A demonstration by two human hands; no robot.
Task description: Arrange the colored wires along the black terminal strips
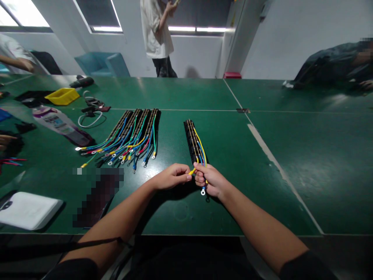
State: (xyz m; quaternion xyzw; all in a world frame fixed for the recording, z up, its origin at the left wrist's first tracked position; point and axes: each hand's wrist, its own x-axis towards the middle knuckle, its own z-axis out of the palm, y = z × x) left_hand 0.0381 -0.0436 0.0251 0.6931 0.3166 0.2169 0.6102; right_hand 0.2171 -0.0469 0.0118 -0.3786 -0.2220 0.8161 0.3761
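left hand pinches yellow terminal | right hand grips wires

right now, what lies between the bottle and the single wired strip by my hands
In the head view, four wired strips lie between the bottle and the single wired strip, with a white cable nearer the bottle.

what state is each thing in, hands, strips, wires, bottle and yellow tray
left hand, pinching a yellow wire end
right hand, closed around the wires
single strip, wired, lying apart from the others
ring terminal, free, sticking out below the right hand
four grouped strips, side by side, wired, ends fanned out
bottle, upright or lying, can't tell
yellow tray, open-topped
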